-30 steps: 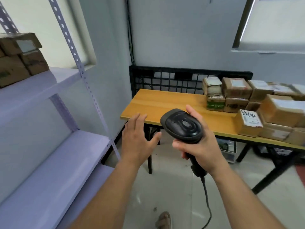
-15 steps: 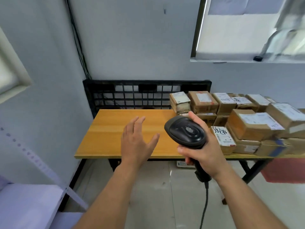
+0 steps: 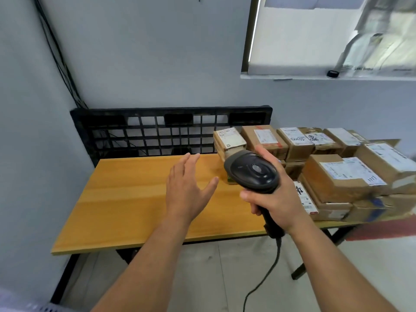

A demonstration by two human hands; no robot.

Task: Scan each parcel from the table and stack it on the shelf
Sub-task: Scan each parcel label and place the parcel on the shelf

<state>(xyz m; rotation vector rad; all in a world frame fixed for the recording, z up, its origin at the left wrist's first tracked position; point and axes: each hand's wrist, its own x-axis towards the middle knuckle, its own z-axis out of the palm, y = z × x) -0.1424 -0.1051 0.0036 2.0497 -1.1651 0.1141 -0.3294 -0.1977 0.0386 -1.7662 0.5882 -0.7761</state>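
Head camera swings right, and the shelf [image 3: 20, 305] that filled the left of the view a second ago is down to a pale, blurred sliver in the bottom corner. The counter [image 3: 135, 199] now sits square in front.

So the person is turning back for another box?

That's my read. The left hand [image 3: 186, 188] carries nothing: fingers straight and spread, thumb out, floating over the bare wood and closer to the boxes than half a second ago. It touches nothing yet.

And the scanner?

No change there. The scanner [image 3: 252, 172] is in the same grip, the right hand [image 3: 279, 199] wrapped round its handle with fingers curled and thumb up beside the head, and the cable [image 3: 273, 266] trails to the floor. Its nose faces the boxes, but I see no beam on any label.

Where do the parcels lie?

All on the right half of the counter. The parcels [image 3: 337, 176] are piled against each other, some stacked on others, labels mostly up. The end parcel [image 3: 229, 140], a pale upright one, stands nearest the empty hand and just behind the scanner head from this angle. A black pallet [image 3: 157, 131] leans on the wall behind.

What does it mean for the job?

One trip to the shelf looks done and a new round is opening. Plenty of boxes are left, and the next move calls for the free hand to take one and offer its label to the scanner
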